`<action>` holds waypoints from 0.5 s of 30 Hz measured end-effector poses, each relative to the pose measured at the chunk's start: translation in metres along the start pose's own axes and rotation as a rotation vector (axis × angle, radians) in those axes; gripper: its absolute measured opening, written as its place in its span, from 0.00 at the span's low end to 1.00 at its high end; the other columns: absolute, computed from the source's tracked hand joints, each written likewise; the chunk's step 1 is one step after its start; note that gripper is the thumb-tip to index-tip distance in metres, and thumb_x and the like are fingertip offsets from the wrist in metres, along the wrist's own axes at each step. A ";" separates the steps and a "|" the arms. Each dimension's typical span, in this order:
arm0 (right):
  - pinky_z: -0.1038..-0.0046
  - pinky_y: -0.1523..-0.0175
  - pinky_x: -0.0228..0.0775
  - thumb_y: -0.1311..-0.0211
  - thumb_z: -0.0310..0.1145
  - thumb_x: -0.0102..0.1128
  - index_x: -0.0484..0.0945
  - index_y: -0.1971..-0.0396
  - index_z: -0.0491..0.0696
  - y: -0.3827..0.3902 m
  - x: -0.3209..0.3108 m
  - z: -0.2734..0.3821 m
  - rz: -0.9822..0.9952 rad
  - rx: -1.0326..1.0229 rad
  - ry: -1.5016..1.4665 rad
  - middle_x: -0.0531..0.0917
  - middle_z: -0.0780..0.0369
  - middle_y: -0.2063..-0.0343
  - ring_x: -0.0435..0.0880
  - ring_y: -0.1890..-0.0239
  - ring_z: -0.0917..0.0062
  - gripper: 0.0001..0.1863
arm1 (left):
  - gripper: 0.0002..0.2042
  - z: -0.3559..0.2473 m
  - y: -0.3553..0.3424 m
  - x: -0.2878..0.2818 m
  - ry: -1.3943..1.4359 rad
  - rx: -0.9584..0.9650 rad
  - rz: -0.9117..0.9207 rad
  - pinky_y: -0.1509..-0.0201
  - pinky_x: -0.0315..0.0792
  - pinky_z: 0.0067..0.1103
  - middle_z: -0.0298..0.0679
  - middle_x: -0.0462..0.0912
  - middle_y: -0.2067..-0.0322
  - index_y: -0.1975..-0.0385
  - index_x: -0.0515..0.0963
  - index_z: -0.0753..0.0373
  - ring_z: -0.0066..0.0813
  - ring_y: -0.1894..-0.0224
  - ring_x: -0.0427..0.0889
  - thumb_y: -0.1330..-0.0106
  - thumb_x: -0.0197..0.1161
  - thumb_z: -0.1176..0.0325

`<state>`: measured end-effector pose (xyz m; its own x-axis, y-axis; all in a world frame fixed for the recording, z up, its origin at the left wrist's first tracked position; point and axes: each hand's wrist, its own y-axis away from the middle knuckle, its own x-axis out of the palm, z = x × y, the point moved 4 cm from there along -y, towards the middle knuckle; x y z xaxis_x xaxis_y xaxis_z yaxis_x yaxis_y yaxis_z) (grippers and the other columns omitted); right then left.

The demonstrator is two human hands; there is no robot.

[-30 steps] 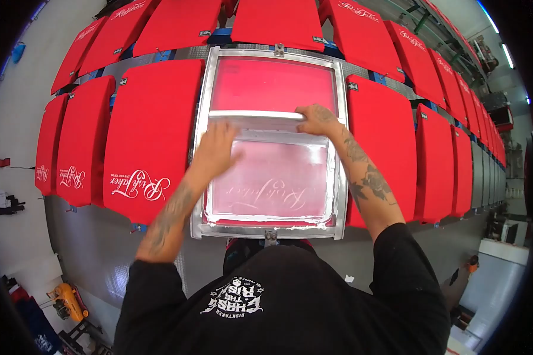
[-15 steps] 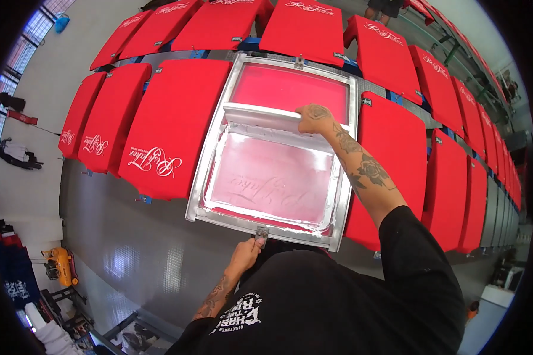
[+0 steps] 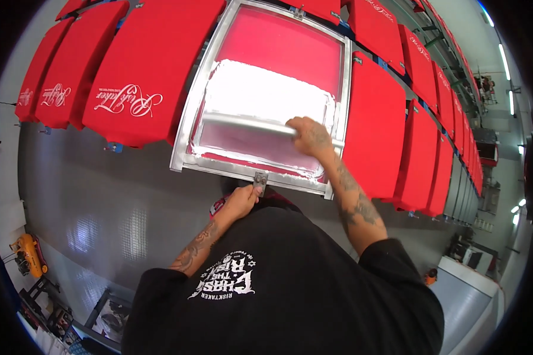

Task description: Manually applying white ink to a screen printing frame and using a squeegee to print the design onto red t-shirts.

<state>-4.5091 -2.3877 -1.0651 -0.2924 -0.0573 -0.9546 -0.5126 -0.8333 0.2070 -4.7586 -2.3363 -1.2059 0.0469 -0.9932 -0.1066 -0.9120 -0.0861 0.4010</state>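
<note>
My right hand (image 3: 311, 136) is wrapped round the end of a long squeegee (image 3: 243, 123), which lies across a screen printing frame (image 3: 183, 127). White ink (image 3: 269, 92) covers the mesh beyond the blade in a broad band. Nearer to me the mesh is pinkish, with smeared white ink along its edges. At the frame's near edge, my left hand (image 3: 243, 200) grips a small metal clamp (image 3: 260, 179). Red fabric shows through the far part of the mesh, under the frame.
Red T-shirts (image 3: 139, 65) with white script prints lie on boards in rows to the left. More red shirts (image 3: 373, 130) run along the right and far side. A yellow air compressor (image 3: 28, 255) stands on the floor at lower left.
My right hand has drawn the squeegee from the far part of the mesh toward me, and white ink now covers the area behind it. My left hand stays at the clamp; the view has shifted.
</note>
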 end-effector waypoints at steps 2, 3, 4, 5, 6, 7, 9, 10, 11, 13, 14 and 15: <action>0.60 0.58 0.77 0.55 0.23 0.57 0.82 0.64 0.53 0.046 0.021 0.034 -0.039 0.032 0.085 0.82 0.62 0.70 0.82 0.63 0.64 0.15 | 0.26 -0.006 0.005 -0.003 0.009 -0.022 0.031 0.60 0.75 0.35 0.49 0.84 0.73 0.69 0.78 0.67 0.46 0.68 0.84 0.23 0.47 0.47; 0.62 0.60 0.76 0.57 0.24 0.59 0.80 0.64 0.53 0.070 0.026 0.052 -0.069 -0.002 0.106 0.81 0.63 0.70 0.81 0.64 0.65 0.16 | 0.27 -0.008 0.005 -0.003 0.002 -0.046 0.058 0.59 0.75 0.36 0.50 0.84 0.73 0.68 0.78 0.68 0.49 0.67 0.84 0.23 0.47 0.47; 0.65 0.60 0.74 0.59 0.23 0.60 0.79 0.61 0.54 0.090 0.036 0.067 -0.074 -0.011 0.130 0.80 0.65 0.68 0.80 0.63 0.67 0.19 | 0.26 -0.004 0.005 -0.002 -0.053 -0.065 0.109 0.57 0.75 0.38 0.52 0.84 0.71 0.67 0.79 0.67 0.53 0.65 0.83 0.23 0.47 0.47; 0.65 0.59 0.73 0.59 0.23 0.61 0.78 0.59 0.54 0.104 0.039 0.078 -0.128 -0.035 0.129 0.80 0.65 0.65 0.79 0.62 0.68 0.21 | 0.26 0.002 0.004 0.001 -0.044 -0.061 0.104 0.57 0.75 0.38 0.52 0.84 0.71 0.67 0.79 0.67 0.53 0.65 0.83 0.23 0.47 0.47; 0.63 0.59 0.73 0.59 0.23 0.61 0.79 0.59 0.53 0.106 0.034 0.083 -0.145 -0.025 0.093 0.81 0.64 0.65 0.79 0.63 0.67 0.21 | 0.26 0.012 0.006 0.006 -0.101 -0.016 0.079 0.56 0.75 0.39 0.52 0.84 0.70 0.66 0.81 0.67 0.54 0.64 0.83 0.24 0.47 0.47; 0.62 0.59 0.74 0.58 0.23 0.61 0.80 0.59 0.53 0.107 0.027 0.086 -0.167 -0.002 0.055 0.82 0.63 0.65 0.80 0.63 0.66 0.20 | 0.26 0.007 0.007 0.004 -0.164 0.031 0.064 0.55 0.75 0.40 0.52 0.85 0.70 0.66 0.82 0.66 0.55 0.63 0.83 0.25 0.48 0.46; 0.61 0.58 0.74 0.57 0.24 0.62 0.81 0.60 0.52 0.092 0.019 0.074 -0.135 0.045 0.009 0.83 0.61 0.65 0.81 0.62 0.64 0.19 | 0.25 0.005 0.005 -0.005 -0.283 -0.014 0.155 0.53 0.75 0.41 0.54 0.85 0.68 0.67 0.83 0.67 0.55 0.62 0.83 0.25 0.49 0.49; 0.61 0.57 0.74 0.57 0.25 0.62 0.82 0.61 0.52 0.082 0.015 0.060 -0.106 0.097 -0.037 0.84 0.60 0.66 0.83 0.62 0.63 0.18 | 0.24 -0.006 0.004 -0.016 -0.403 -0.058 0.252 0.51 0.74 0.43 0.55 0.85 0.66 0.67 0.84 0.68 0.56 0.60 0.83 0.26 0.50 0.51; 0.60 0.56 0.75 0.52 0.29 0.66 0.83 0.59 0.50 0.076 0.011 0.044 -0.117 0.146 -0.063 0.86 0.58 0.67 0.85 0.62 0.59 0.16 | 0.24 -0.030 0.003 -0.037 -0.407 -0.053 0.260 0.51 0.74 0.43 0.55 0.85 0.66 0.67 0.84 0.68 0.56 0.60 0.83 0.26 0.50 0.51; 0.56 0.56 0.77 0.46 0.32 0.65 0.83 0.59 0.50 0.065 -0.008 0.019 -0.064 0.393 -0.136 0.86 0.54 0.66 0.85 0.63 0.55 0.13 | 0.21 -0.072 0.010 -0.080 -0.476 -0.092 0.601 0.53 0.75 0.42 0.54 0.85 0.66 0.68 0.83 0.67 0.55 0.61 0.83 0.28 0.52 0.54; 0.57 0.57 0.78 0.46 0.34 0.67 0.82 0.58 0.48 0.062 -0.017 -0.002 -0.042 0.502 -0.141 0.86 0.53 0.66 0.86 0.63 0.57 0.15 | 0.21 -0.086 0.006 -0.107 -0.351 -0.071 0.443 0.53 0.75 0.42 0.53 0.85 0.67 0.68 0.83 0.67 0.55 0.61 0.83 0.28 0.54 0.54; 0.59 0.58 0.79 0.45 0.36 0.68 0.82 0.56 0.45 0.062 -0.026 -0.025 -0.018 0.609 -0.149 0.87 0.52 0.66 0.87 0.64 0.58 0.17 | 0.20 -0.091 0.003 -0.134 -0.228 -0.053 0.283 0.54 0.75 0.42 0.53 0.85 0.67 0.68 0.82 0.67 0.55 0.62 0.83 0.29 0.55 0.54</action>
<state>-4.5129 -2.4513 -1.0330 -0.3661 0.0681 -0.9281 -0.8738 -0.3682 0.3177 -4.7310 -2.2110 -1.1078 -0.3014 -0.9359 -0.1823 -0.8532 0.1794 0.4898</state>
